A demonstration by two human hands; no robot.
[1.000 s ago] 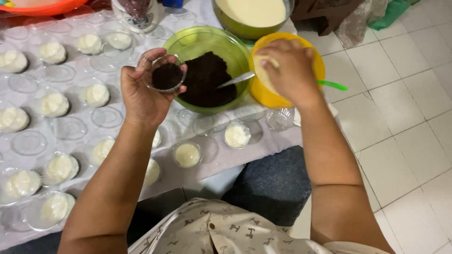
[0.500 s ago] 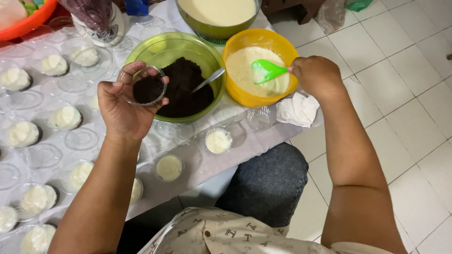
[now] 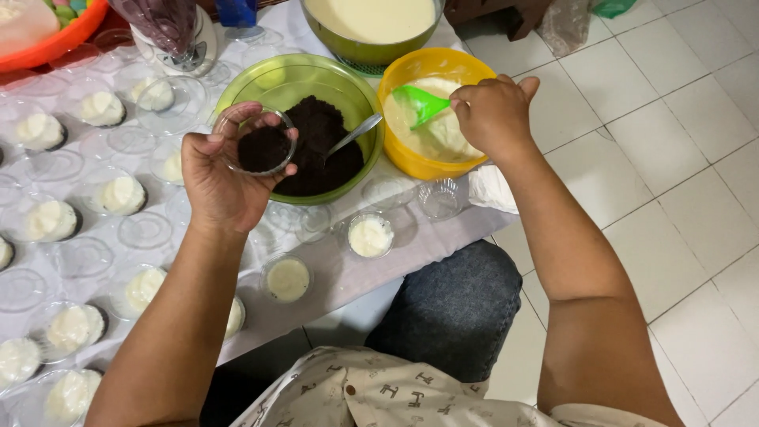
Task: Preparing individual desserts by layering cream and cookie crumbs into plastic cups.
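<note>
Over the green bowl (image 3: 277, 83), my left hand (image 3: 217, 178) cups a small clear cup (image 3: 257, 142) of dark crumbs, fingers wrapped round its rim. My right hand (image 3: 494, 115) is closed on a green spoon (image 3: 423, 103) in the yellow bowl (image 3: 411, 162) of cream. Metal spoon (image 3: 352, 136) rests in the crumbs. Filled cups (image 3: 370, 235) dot the table (image 3: 411, 253).

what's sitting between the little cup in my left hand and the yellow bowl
In the head view, the green bowl of dark crumbs, with a metal spoon resting in it, lies between the small cup and yellow bowl.
</note>
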